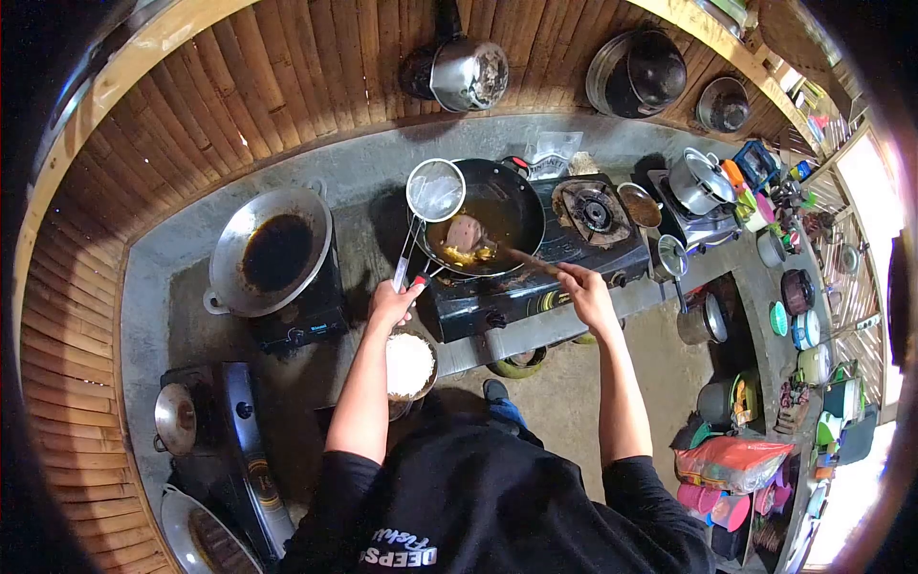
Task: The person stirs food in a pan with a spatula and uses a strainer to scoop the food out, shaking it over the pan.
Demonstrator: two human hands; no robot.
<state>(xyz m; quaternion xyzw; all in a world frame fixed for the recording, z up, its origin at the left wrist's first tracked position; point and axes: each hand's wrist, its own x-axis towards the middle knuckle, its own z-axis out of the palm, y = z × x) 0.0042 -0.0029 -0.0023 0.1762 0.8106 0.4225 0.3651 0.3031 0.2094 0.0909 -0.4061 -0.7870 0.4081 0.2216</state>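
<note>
Black sleeves and both arms fill the bottom of the frame. At centre, the left hand (394, 304) is closed round the handle of a round wire-mesh skimmer (435, 189), whose basket sits over the upper-left rim of the black wok (521, 196). The right hand (588, 292) grips a long wooden spatula (466, 232), its blade in the oil well beyond the fingers. A hard stir could splash hot oil onto the gas stove (593, 212).

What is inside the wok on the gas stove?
Brown liquid, yellowish food pieces and the spatula held by the right hand. Anything under its blade is hidden.
</note>
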